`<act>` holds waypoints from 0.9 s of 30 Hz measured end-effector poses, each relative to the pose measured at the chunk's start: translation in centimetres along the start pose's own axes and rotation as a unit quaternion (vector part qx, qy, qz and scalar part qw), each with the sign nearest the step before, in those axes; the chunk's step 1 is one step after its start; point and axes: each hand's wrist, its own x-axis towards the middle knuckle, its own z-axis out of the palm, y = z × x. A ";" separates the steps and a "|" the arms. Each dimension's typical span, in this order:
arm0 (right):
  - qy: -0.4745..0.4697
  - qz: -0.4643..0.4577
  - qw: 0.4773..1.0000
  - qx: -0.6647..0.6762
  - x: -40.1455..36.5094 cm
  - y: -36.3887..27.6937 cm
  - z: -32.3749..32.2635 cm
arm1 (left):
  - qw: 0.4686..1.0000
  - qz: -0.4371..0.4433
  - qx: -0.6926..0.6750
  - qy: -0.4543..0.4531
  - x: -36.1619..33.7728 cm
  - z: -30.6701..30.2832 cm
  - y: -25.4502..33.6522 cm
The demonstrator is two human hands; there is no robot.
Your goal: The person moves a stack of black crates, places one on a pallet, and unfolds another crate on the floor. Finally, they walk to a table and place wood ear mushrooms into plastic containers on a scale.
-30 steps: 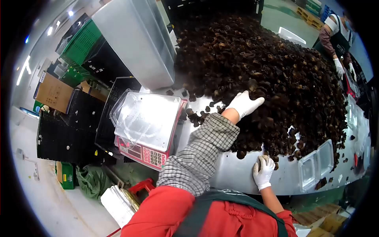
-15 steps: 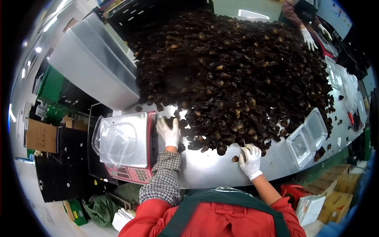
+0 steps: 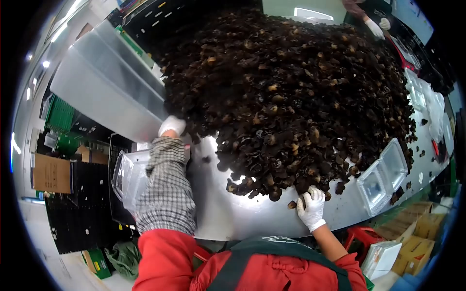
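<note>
A wide heap of dark brown, curled wood ear mushrooms [image 3: 276,106] covers much of the metal table [image 3: 218,208]. At the heap's left edge, beside the tall translucent bins [image 3: 107,87], is my gloved left hand [image 3: 172,126]; its fingers are hidden from me. My left sleeve passes over the scale and partly covers a clear plastic clamshell box [image 3: 128,177] on it. My gloved right hand [image 3: 312,208] rests at the heap's front edge, fingers curled around a dark mushroom piece. One loose piece [image 3: 291,204] lies just left of it.
An open clear clamshell box [image 3: 374,186] lies at the right table edge. Across the heap, a person's gloved hand [image 3: 374,29] is near another scale [image 3: 405,53]. Plastic bags [image 3: 434,111] lie at the far right. Cardboard boxes [image 3: 412,252] stand below.
My left hand has moved up and left, from beside the scale to the bins, its arm now across the scale. My right hand stays at the heap's front edge. The other person's hands have shifted.
</note>
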 end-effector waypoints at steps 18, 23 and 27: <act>0.007 0.017 1.000 0.024 0.6 0.7 -0.7 | 0.946 0.225 0.145 -0.181 -3.7 -4.3 12.5; 0.026 -0.002 0.999 0.023 -0.1 0.9 -0.3 | 0.931 0.361 -0.039 0.033 -3.6 3.6 13.9; 0.023 -0.007 0.999 0.035 -0.5 0.8 -0.5 | 0.904 0.343 -0.225 0.123 -3.9 3.6 11.5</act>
